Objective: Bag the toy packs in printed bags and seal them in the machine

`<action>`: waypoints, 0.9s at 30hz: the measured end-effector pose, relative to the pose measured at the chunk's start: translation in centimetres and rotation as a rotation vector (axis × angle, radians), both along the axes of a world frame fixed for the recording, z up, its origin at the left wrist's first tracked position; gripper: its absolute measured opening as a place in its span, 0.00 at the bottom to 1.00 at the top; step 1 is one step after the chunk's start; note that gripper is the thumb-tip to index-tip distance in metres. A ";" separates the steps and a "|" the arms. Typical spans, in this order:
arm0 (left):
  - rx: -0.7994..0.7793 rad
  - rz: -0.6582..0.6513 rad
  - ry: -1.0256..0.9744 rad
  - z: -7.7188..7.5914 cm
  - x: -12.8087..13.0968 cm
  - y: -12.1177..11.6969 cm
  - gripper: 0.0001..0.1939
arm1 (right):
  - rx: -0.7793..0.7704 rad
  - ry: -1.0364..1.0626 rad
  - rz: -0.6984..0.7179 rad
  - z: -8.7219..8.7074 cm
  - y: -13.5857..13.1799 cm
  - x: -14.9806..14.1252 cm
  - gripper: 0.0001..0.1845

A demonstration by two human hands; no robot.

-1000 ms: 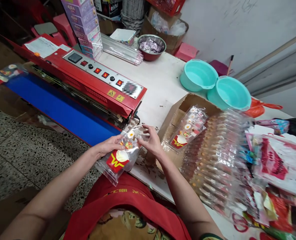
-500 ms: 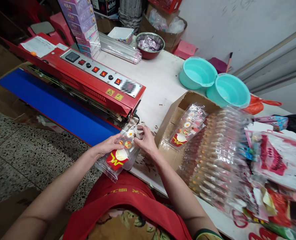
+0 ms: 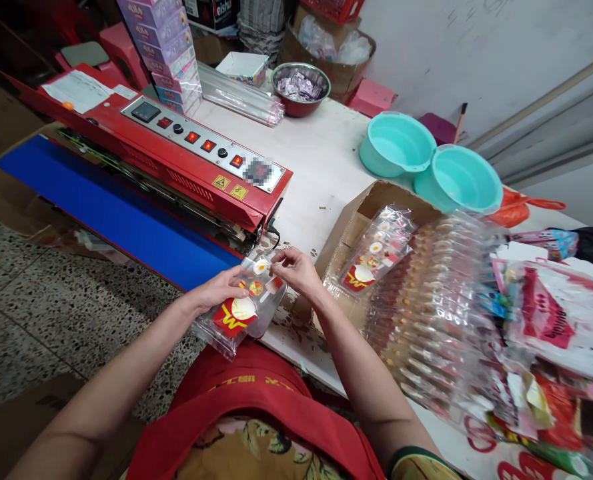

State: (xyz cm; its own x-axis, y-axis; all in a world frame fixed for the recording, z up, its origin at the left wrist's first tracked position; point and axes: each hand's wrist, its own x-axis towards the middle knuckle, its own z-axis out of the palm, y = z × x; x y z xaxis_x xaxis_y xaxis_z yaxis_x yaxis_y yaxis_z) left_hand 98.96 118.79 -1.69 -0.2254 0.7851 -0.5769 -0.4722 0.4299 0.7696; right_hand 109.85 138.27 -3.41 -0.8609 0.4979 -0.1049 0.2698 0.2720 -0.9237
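Clear packet (image 3: 239,312) is right by the blue belt (image 3: 121,207), your left hand (image 3: 219,291) gripping its side, your right hand (image 3: 296,270) pinching its upper edge. Probably light, slick film though, so you'd best hold the edges imo.

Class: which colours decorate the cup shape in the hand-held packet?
The cup shape is red with a yellow zigzag, shown in the head view.

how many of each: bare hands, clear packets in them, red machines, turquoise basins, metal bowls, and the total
Bare hands: 2
Held clear packet: 1
Red machine: 1
Turquoise basins: 2
Metal bowl: 1
Total: 7
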 end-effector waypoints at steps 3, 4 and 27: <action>-0.016 0.018 0.007 0.0 0.0 -0.1 0.28 | -0.141 -0.011 0.029 -0.3 0.1 0.0 0.09; -0.019 0.019 0.004 -0.1 0.0 -0.1 0.28 | -0.206 -0.018 0.046 -0.3 0.1 0.1 0.09; 0.082 0.340 -0.072 1.2 -1.7 1.9 0.27 | -0.644 0.079 -0.143 1.7 -0.5 0.8 0.19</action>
State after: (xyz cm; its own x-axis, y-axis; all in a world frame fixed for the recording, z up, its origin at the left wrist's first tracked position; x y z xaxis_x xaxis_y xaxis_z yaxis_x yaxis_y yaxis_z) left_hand 97.28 120.66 -0.52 -0.4431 0.7161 -0.5393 -0.6321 0.1770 0.7544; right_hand 110.67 137.79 -1.68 -0.8085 0.4667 -0.3586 0.1870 -0.3740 -0.9084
